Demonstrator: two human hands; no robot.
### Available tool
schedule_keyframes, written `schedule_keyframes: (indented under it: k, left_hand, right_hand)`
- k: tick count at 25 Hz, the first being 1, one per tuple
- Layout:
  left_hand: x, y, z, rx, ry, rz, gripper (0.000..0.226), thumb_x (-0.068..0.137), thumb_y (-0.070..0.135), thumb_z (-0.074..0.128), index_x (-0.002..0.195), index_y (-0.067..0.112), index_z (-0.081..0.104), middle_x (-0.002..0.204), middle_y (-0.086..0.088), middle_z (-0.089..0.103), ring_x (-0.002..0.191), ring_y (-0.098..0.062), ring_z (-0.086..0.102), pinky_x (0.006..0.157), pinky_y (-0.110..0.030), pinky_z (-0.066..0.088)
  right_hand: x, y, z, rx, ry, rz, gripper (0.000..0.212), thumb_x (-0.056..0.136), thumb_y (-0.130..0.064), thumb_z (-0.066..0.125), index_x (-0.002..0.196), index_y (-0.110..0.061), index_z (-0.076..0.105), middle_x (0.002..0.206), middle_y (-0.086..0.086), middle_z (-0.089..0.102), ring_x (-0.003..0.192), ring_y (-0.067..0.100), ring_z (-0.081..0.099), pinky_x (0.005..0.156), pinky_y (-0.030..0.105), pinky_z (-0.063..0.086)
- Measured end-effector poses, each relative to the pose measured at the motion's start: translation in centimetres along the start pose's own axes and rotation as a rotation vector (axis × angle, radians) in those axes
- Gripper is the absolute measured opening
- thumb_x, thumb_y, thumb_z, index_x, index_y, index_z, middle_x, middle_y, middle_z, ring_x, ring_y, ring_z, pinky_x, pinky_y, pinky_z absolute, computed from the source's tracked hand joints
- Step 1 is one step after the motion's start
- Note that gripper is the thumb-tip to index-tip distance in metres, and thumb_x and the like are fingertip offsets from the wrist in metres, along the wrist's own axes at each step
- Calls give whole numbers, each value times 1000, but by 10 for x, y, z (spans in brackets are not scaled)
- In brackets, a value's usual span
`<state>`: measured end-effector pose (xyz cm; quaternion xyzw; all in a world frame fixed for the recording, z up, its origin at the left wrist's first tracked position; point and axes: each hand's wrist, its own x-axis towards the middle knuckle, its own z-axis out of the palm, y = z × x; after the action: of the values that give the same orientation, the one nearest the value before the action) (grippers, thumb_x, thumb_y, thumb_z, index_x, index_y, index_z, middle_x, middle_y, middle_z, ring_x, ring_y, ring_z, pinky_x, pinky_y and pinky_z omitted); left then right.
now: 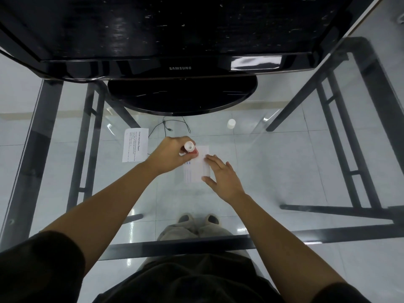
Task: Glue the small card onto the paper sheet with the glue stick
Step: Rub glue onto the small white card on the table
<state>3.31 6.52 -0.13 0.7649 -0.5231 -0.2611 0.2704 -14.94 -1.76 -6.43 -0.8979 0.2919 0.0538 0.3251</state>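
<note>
We judge the spreading step is in hand: our left hand (172, 155) grips the glue stick (189, 148) over the card (197, 168), and our right hand (220, 176) pins it down with flat fingers. Next the card must be flipped onto the paper sheet (135, 145) at ten o'clock.

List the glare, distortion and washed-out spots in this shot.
Head view: a glare streak on the monitor bezel; the wide-angle lens bows the table edges; the paper under the right hand is washed out, its print barely legible.
</note>
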Motion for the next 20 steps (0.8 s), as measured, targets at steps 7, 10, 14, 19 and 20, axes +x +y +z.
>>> schedule_keyframes:
  k: [7,10,14,19,20]
  left_hand:
    - [-3,3,5,0,46,-3,22,79,29,71,95,15,64,86,1,70,75,-12,64,67,-15,49]
    - [-2,5,5,-9,24,-10,21,79,29,71,93,16,64,86,0,71,76,-12,65,73,-28,55]
    - [9,3,1,40,136,-64,21,82,25,68,96,11,62,87,-6,70,79,-19,64,71,-29,52]
    - [3,6,6,8,70,-1,21,80,31,70,94,17,64,82,4,68,70,-7,59,62,-1,38]
    - [4,7,7,18,20,16,21,80,33,70,94,18,64,83,4,69,71,-6,59,62,-2,38]
  right_hand:
    - [0,0,0,7,-2,-19,48,93,-34,51,137,-20,37,152,-2,29,141,16,23,115,38,10]
    - [0,0,0,-44,-11,-43,43,94,-34,50,134,-20,42,152,-3,29,141,16,22,115,38,12]
    - [-2,-3,0,-212,43,-38,42,93,-36,49,132,-20,45,148,4,35,134,23,33,113,41,23]
    - [-13,-10,7,-449,1,-109,52,92,-21,52,138,-12,31,139,12,43,126,28,42,111,44,24]
    - [-16,-11,8,-452,0,-111,54,90,-18,53,139,-11,29,139,13,43,126,29,42,111,43,25]
